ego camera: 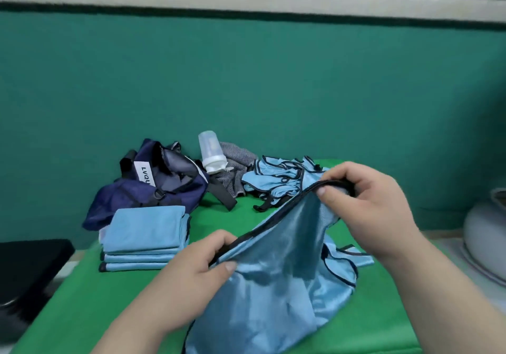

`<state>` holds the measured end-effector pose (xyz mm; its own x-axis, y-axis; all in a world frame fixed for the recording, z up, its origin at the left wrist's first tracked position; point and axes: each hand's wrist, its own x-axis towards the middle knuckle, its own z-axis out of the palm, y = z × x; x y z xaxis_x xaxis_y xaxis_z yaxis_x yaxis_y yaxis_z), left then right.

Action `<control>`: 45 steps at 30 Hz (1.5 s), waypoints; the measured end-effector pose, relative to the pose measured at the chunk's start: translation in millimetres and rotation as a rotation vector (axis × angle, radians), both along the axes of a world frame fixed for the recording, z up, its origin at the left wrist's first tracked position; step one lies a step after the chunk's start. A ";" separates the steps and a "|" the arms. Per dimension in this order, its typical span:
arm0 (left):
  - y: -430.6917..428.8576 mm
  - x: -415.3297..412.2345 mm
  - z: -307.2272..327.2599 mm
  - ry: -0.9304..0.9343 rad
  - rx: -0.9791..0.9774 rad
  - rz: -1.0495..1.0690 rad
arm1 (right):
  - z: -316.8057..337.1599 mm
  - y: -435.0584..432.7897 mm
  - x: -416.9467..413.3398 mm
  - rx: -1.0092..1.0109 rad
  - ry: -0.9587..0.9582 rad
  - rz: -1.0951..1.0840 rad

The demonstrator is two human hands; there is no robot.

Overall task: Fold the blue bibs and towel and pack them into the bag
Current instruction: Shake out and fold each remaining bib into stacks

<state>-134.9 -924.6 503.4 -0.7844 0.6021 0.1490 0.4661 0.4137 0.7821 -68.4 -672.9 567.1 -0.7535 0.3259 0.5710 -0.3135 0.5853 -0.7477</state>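
Left hand (197, 269): I am pinching the black trim (273, 221) of a blue bib (273, 285), fingers curled over the edge and thumb pressing the cloth from the near side.

Right hand (367, 206): I am gripping the same trim higher up and farther to the right, fingers and thumb curled round it. The trim is running taut on a slant from the left hand up to the right.

The bib is hanging below and between both hands. Its lower part is draping onto the green table (82, 299) at the near edge, and a fold of it is spreading out to the right under my right wrist.

The stack of folded bibs (145, 233) is lying to the left of my left hand, close to it but not touching. The navy bag (153, 181) is sitting just behind that stack, slumped, with a white label showing. The heap of unfolded bibs (279, 178) is lying on the far side, just beyond my right hand. A grey striped cloth (235, 167) is lying between the bag and the heap, and a clear bottle (212, 152) is leaning against it.
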 end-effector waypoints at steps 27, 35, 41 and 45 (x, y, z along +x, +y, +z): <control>-19.7 178.9 91.4 0.500 0.091 0.066 | 181.7 -66.6 145.9 0.441 -0.116 0.026; -0.3 190.7 95.2 0.453 0.034 0.125 | 183.7 -72.3 160.6 0.443 -0.096 0.036; -17.3 189.9 95.0 0.429 0.032 0.160 | 181.2 -57.1 167.5 0.386 -0.150 0.008; -35.7 182.1 97.6 0.385 0.013 0.228 | 181.1 -43.3 168.4 0.362 -0.175 0.002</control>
